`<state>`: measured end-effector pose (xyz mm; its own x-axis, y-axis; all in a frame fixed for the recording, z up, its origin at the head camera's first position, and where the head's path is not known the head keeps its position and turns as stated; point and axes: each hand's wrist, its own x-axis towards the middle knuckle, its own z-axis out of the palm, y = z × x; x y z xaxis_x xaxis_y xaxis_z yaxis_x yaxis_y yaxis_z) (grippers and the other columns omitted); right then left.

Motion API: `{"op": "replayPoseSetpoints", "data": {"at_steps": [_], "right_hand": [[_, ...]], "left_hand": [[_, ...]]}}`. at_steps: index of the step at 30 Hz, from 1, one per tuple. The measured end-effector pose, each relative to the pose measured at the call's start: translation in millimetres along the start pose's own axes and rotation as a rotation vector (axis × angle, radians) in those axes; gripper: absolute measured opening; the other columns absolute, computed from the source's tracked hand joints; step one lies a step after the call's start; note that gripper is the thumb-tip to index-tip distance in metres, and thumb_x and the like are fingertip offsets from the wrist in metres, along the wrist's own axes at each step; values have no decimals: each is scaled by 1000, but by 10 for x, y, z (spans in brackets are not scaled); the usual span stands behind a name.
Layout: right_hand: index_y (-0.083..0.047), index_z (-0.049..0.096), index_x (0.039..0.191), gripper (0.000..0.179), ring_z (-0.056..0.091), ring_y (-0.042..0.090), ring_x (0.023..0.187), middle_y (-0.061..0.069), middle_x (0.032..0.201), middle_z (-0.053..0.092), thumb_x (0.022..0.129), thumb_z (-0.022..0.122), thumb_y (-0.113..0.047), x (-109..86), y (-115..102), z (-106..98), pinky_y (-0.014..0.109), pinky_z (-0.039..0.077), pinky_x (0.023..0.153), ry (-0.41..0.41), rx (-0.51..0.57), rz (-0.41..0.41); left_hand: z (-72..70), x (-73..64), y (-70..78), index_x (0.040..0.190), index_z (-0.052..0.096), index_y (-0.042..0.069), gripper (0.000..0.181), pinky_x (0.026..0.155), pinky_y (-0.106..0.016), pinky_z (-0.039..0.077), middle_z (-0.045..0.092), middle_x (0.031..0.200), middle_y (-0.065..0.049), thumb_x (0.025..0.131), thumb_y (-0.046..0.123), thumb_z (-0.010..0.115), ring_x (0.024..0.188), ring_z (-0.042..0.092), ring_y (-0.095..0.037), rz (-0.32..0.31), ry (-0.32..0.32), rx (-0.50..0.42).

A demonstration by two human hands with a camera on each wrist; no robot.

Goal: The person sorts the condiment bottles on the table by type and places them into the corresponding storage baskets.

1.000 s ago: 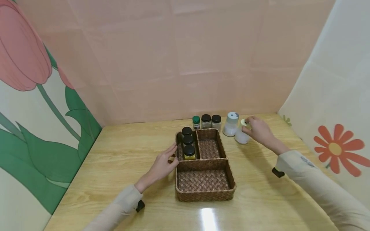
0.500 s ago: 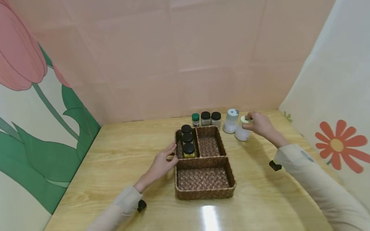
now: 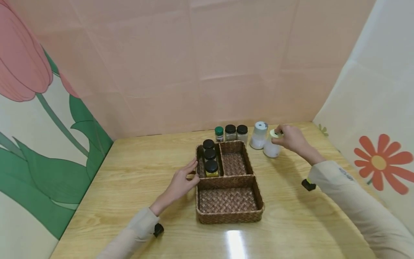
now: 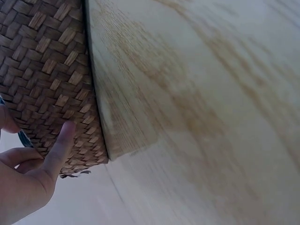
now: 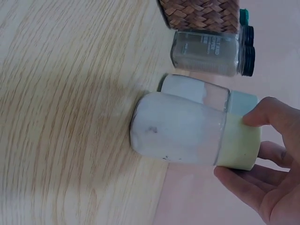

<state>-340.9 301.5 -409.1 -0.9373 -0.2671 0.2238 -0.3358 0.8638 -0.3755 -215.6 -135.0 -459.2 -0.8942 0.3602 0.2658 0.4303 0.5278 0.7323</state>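
Observation:
My right hand (image 3: pixel 291 138) grips the pale yellow cap of a clear seasoning jar (image 5: pixel 176 131) filled with white powder. Thumb and fingers lie on opposite sides of the cap, and the base appears to rest on the table. Just behind it stands a similar jar with a pale blue cap (image 3: pixel 260 135). With fingers fairly straight, my left hand (image 3: pixel 179 183) touches the left outer wall of a brown woven basket (image 3: pixel 229 218). Three black-lidded jars (image 3: pixel 211 168) stand in a row in the basket's back left compartment, the nearest with yellow contents.
Behind the basket stand two black-lidded jars (image 3: pixel 242 132) and a green-capped bottle (image 3: pixel 219 133). The wooden table (image 3: pixel 139 162) meets a pink wall (image 3: pixel 155 108) at the back. Patterned panels flank it on both sides.
The head view has tilted slightly, so the scene sits a little higher. Both hands, the basket and the jars keep nearly the same places; my right hand keeps its hold on the yellow cap.

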Motion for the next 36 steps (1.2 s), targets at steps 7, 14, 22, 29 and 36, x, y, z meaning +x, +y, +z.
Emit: {"op": "replayPoseSetpoints", "data": {"at_steps": [7,14,22,29,36], "right_hand": [[14,63,112,43,63,42,88,33,110,64,86,73,-19,-4,-49,-17,55,50,74,13,13,1],[14,64,111,42,64,41,87,33,109,65,85,75,-18,-19,-59,-27,54,51,74,14,19,-2],[13,65,112,42,64,43,92,32,110,65,86,75,-19,-35,-92,-41,55,51,76,-3,24,10],[11,66,111,41,65,41,90,30,109,66,85,75,-19,-50,-189,-44,54,52,76,-16,10,1],[11,67,111,41,65,41,90,29,109,67,84,75,-19,-59,-231,-70,54,52,75,-4,-1,-12]], "left_hand": [[-5,5,-8,146,42,-5,55,39,-23,43,35,156,-11,95,8,58,47,49,-5,8,10,-4],[-14,-7,6,147,42,-4,55,37,-20,37,35,156,-10,96,8,59,33,24,-1,1,0,-3],[-13,2,6,147,41,-3,56,38,-21,38,34,156,-10,96,8,59,32,25,-1,-7,-4,-2],[-23,3,15,147,41,-3,56,38,-21,37,34,156,-11,96,8,59,33,24,-2,-5,2,9],[-5,5,10,147,42,-4,55,37,-20,37,35,156,-12,95,5,60,32,25,0,5,8,5]]}}
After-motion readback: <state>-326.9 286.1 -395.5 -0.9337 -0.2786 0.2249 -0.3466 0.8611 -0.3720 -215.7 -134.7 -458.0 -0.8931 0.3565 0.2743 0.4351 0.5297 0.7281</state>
